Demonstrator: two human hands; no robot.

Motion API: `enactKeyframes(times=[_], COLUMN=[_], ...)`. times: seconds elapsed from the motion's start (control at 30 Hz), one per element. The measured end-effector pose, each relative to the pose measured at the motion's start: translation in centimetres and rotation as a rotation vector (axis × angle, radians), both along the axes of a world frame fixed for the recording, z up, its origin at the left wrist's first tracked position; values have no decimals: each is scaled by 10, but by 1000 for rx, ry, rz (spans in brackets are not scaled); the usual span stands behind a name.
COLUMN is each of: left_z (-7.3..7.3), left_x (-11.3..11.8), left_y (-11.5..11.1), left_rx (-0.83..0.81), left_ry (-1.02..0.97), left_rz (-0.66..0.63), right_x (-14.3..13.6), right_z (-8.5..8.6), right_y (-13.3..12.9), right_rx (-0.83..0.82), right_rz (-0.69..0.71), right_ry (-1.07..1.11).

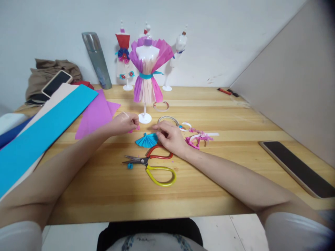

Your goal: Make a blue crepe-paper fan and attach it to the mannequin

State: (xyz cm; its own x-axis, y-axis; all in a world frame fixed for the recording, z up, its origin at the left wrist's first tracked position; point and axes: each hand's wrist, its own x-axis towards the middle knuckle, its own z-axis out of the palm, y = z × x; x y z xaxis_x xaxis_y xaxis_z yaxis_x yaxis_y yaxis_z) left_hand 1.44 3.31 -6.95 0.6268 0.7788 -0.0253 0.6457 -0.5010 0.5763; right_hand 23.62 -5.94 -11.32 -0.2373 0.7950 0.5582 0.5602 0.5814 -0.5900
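My left hand [127,122] is closed in a pinch just in front of the dress form's base. Small pink paper scraps [138,128] show at its fingertips. Over the right end of a pleated blue paper fan [146,140] rests my right hand [171,137], its fingers loosely bent and apart; no held thing shows in them. Scissors [142,161] with one red and one yellow handle lie spread nearer me, a little blue paper piece [130,166] by the blades. A mini dress form [147,75] wears pink and cream crepe paper with a blue sash.
Tape rolls [168,118] and crumpled pink scraps [197,138] lie beyond and beside my right hand. Blue paper [52,136] and purple paper [95,115] cover the left. Behind stand more dress forms [123,52] and a flask [97,61]. A phone [298,167] lies right.
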Motion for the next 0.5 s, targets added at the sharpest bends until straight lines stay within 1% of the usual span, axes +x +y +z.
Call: enactKeyframes(times=[0.1, 0.17, 0.33, 0.5], left_z=[6, 8, 8, 6], left_x=[6, 11, 24, 30], left_y=[-8, -15, -34, -42], left_rx=[-207, -296, -329, -389], left_ry=[-196, -283, -400, -458], left_rz=[49, 47, 29, 16], right_x=[-2, -5, -11, -14], right_z=[5, 9, 18, 17], right_y=[-2, -4, -11, -13], right_rx=[-72, -137, -315, -388], right_rz=[-22, -41, -25, -10], right_ry=[55, 117, 244, 281])
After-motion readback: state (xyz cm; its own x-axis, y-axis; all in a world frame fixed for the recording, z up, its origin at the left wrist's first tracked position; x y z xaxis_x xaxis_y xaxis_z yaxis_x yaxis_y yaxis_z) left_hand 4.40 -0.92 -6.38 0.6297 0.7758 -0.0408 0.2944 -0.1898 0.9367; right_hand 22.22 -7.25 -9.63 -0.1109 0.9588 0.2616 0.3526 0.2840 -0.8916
